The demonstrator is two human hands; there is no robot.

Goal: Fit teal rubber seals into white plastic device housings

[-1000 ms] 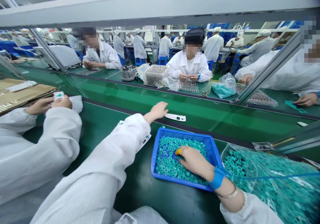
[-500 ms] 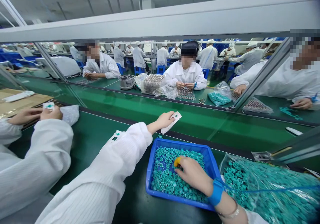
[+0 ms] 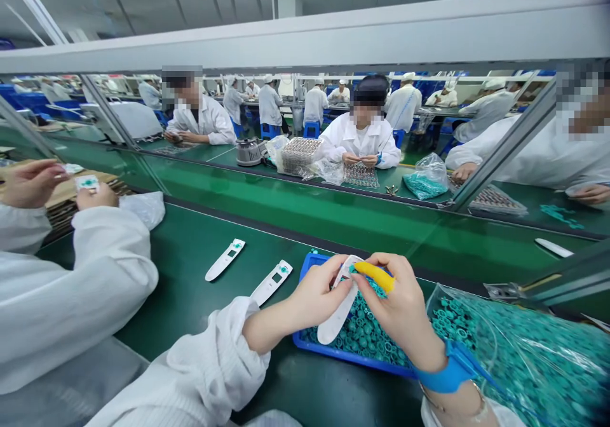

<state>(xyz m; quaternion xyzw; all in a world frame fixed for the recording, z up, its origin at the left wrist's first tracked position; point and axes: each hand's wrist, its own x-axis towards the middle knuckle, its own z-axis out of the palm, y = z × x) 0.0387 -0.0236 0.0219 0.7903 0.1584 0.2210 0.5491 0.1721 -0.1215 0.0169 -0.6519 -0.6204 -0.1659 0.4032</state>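
Our left hand [image 3: 317, 303] pinches a white plastic device [image 3: 339, 312] in a narrow grip, its long end hanging over a blue plastic tray [image 3: 352, 361]. Our right hand [image 3: 398, 303] curls just beside the device's upper end, with a yellow finger cot [image 3: 375, 276] on one finger. We cannot tell whether that hand holds the device too. A blue wrist strap [image 3: 450, 370] circles our right wrist.

The tray is heaped with teal rubber rings [image 3: 362, 338], and a clear plastic bag [image 3: 519, 357] full of the same rings lies near its right side. Two more white devices [image 3: 271, 284] rest on the green table [image 3: 185, 312] to the left of the tray, a little apart. Each has a small window and teal marks, but any print is too small to read.

To our left, a co-worker's white sleeve [image 3: 71, 274] lies along the table. Open green surface stretches from the devices to the table's dark far edge [image 3: 267, 233].
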